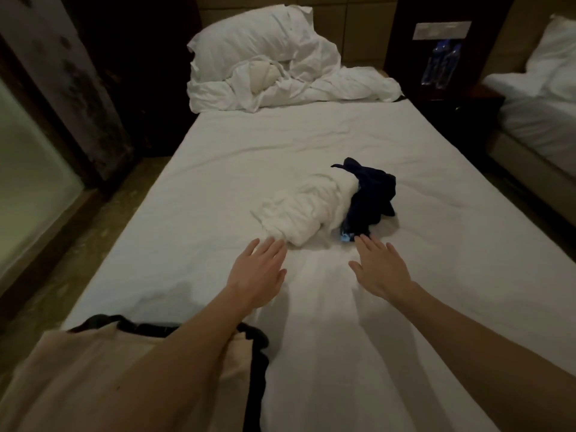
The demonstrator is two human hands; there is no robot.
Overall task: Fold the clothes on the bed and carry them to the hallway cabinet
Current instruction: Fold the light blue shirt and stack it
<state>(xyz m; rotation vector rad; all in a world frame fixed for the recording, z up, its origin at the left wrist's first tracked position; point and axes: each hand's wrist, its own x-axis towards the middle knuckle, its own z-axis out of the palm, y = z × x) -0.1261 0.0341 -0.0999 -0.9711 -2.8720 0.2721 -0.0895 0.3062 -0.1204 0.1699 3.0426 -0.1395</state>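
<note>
Both hands, left hand [260, 269] and right hand [381, 269], reach flat-fingered, holding nothing. Just beyond their fingertips the white garment [307, 207] and dark garment [371, 194] lie crumpled: soft, light, limp; probably best gathered by the edges.

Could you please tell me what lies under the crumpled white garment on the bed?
The dark navy garment emerges from beneath the white garment; how far under it reaches is hidden.
</note>
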